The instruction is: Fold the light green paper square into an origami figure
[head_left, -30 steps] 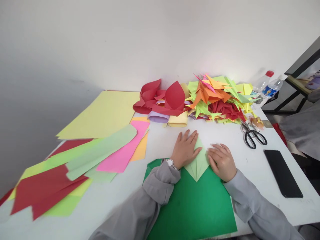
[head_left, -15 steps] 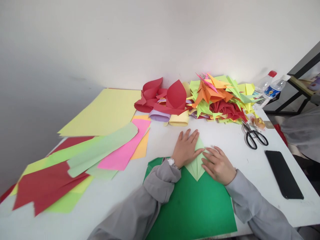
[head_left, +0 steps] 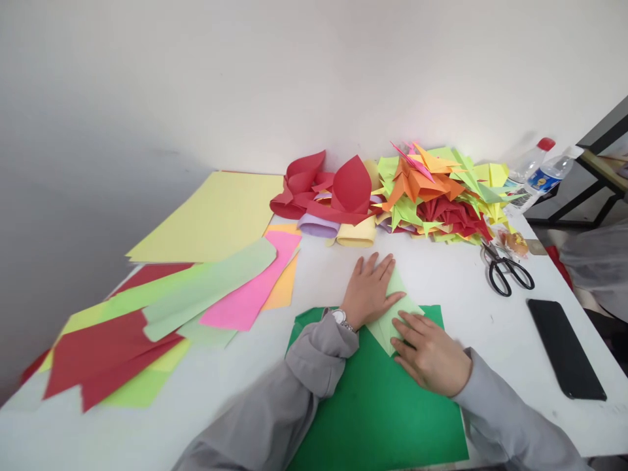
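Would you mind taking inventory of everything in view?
folded paper: 1, pale green, centre
wide sheet: 1+, dark green, under folded paper
loose papers: several, mixed, left
large sheet: 1+, pale yellow, far left
curled shapes: 2+, red, far centre
rolls: 2+, purple and pale yellow, before curled shapes
folded pile: 1, mixed, far right
scissors: 1, black-handled, right
phone: 1, black, right
wrapped item: 1, orange-brown, beyond scissors
flat piece: 1, greyish, right
bottles: 2, clear, far right
table: 1, white, beneath papers
wall: 1, pale grey, behind
frame: 1, black, right edge
cloth: 1, grey, right edge
watch: 1, silver, left wrist
sleeves: 2, grey, near edge
left hand: 1, bare, on folded paper
right hand: 1, bare, on folded paper
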The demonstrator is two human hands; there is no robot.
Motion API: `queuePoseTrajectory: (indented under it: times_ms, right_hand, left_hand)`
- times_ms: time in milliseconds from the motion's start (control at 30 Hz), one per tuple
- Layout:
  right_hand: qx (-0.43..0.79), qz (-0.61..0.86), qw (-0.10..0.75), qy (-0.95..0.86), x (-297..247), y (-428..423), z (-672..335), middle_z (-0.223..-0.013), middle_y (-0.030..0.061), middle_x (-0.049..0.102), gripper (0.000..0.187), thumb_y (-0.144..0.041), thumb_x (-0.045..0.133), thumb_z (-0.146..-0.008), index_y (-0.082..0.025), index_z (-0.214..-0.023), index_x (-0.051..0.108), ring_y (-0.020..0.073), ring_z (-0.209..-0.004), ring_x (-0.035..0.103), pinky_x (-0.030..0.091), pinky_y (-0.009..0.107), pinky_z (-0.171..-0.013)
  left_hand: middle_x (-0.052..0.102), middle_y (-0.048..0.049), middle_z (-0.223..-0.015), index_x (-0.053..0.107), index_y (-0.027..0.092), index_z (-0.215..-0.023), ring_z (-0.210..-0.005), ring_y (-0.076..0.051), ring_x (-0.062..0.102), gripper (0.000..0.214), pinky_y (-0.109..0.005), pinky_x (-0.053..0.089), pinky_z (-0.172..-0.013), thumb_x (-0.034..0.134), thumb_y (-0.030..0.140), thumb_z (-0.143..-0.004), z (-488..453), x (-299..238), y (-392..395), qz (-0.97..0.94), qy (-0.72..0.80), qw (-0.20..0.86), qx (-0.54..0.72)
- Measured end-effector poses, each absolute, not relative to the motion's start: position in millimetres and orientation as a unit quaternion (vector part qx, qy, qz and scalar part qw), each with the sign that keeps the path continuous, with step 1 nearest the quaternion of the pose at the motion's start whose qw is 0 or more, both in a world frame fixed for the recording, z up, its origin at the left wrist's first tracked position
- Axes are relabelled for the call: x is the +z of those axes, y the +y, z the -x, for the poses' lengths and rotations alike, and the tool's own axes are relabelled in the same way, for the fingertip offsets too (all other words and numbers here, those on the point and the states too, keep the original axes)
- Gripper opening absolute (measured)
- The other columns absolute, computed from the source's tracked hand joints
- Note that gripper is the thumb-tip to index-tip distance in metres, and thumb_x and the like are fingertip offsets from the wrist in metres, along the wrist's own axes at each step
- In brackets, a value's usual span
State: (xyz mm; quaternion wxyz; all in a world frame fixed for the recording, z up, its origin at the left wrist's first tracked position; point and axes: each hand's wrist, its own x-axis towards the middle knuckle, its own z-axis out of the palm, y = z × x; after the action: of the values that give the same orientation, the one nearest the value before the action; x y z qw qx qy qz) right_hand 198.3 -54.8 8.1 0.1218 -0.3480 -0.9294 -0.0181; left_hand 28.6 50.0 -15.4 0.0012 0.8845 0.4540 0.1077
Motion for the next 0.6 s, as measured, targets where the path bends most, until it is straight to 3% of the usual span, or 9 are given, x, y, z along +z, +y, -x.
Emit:
queuePoseTrajectory:
  times_ms: [267, 433, 600]
  right_hand:
    - [0.034, 0.375, 0.065, -0.924, 13.3, -65.6, -196.9, -0.131, 0.0195, 0.056, 0.029, -0.037, 0.059, -0.088, -0.018, -0.109, 0.070, 0.0361, -0.126, 0.047, 0.044, 0.051, -0.098]
    - [0.070, 0.347, 0.090, -0.931, 17.3, -65.0, -199.1, -0.122, 0.0152, 0.063, 0.024, -0.037, 0.058, -0.088, -0.020, -0.093, 0.074, 0.0331, -0.122, 0.051, 0.042, 0.049, -0.099]
    - [0.066, 0.362, 0.138, -0.920, 18.9, -60.3, -194.8, -0.102, 0.0137, 0.067, 0.029, -0.028, 0.055, -0.090, -0.015, -0.115, 0.063, 0.0274, -0.108, 0.057, 0.045, 0.043, -0.093]
  left_hand:
    - [0.035, -0.0074, -0.151, 0.039, 0.014, -0.143, -0.138, -0.036, 0.028, 0.068, -0.055, 0.023, -0.110, 0.034, 0.060, -0.092, -28.7, -15.4, 50.4, -0.885, 0.453, 0.004, 0.109]
    - [0.036, -0.0087, -0.150, 0.040, 0.015, -0.143, -0.137, -0.035, 0.030, 0.068, -0.055, 0.025, -0.110, 0.035, 0.060, -0.092, -28.8, -15.2, 50.2, -0.885, 0.451, -0.002, 0.112]
    - [0.036, -0.0069, -0.151, 0.039, 0.014, -0.143, -0.137, -0.035, 0.029, 0.069, -0.055, 0.025, -0.110, 0.033, 0.061, -0.093, -28.9, -16.5, 50.1, -0.885, 0.453, -0.005, 0.106]
